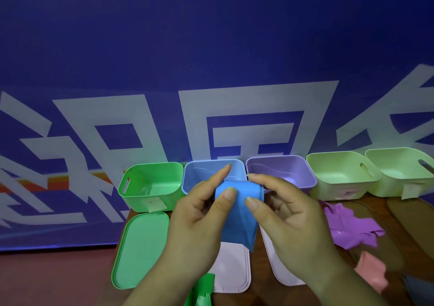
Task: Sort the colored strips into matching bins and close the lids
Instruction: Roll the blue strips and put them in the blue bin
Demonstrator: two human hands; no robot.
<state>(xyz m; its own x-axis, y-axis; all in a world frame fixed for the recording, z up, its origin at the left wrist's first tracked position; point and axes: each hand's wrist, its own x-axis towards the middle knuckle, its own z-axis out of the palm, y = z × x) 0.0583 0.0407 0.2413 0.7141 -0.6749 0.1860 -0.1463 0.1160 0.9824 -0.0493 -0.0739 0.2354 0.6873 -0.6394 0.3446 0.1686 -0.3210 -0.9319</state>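
Far left, green rectangular plastic bin [150, 186] stands open on the brown tabletop [260, 289], its flat green plastic lid [141, 249] lying just in front of it. Green rubbery strip [202, 291] at the bottom edge, partly under the left wrist. Left hand [197, 221] pinches the blue rubbery strip [237, 214]: thumb on the near face, fingers [218, 176] loosely curled behind, index stretched up across the open light-blue plastic bin [211, 172]. Strip is off the tabletop, held in front of that bin, its lower end hanging over a pale flat lid [232, 268]. Right hand [288, 219] pinches the strip's right edge, thumb in front, the other fingers curled round the back. It hides part of the open lilac plastic bin [281, 172] and a second pale lid [281, 270]. Further right, a heap of purple strips [347, 228], a pink strip [371, 270] near it, and two open pale-green plastic bins [342, 176] [404, 172] side by side at the back.
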